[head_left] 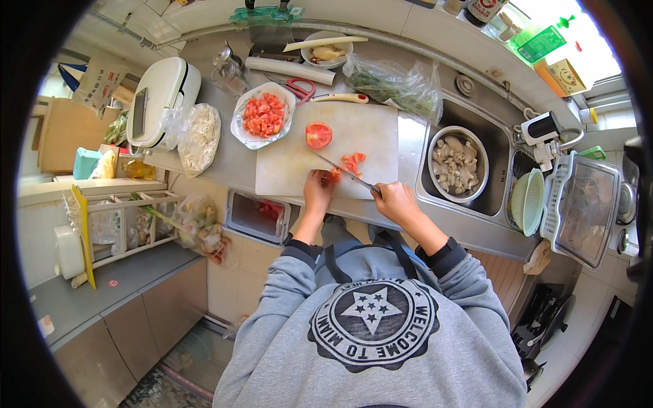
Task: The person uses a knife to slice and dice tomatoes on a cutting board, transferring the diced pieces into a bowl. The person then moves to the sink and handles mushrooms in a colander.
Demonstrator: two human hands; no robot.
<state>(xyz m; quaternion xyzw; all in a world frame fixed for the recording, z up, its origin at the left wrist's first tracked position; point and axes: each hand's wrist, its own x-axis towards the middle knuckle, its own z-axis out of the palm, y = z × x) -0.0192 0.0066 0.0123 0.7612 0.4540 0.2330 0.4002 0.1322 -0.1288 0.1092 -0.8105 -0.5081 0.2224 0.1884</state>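
Note:
My right hand (396,203) grips the handle of a kitchen knife (352,177), whose blade points up and left over the white cutting board (285,171). Near the board's front edge my left hand (319,189) rests with bent fingers on a piece of tomato (334,175), just left of the blade. Cut tomato pieces (353,162) lie beyond the blade. A tomato half (319,135), cut face up, sits farther back on the board. Diced tomato fills a white dish (238,125) that overlaps the board's back left corner.
Behind the board lie red-handled scissors (301,91) and a cream-handled tool (341,98). Bagged greens (393,86) are at the back right. A metal bowl of mushrooms (433,176) stands in the sink (497,153). Left are bagged noodles (200,140) and a white appliance (163,102); below, an open bin (255,235).

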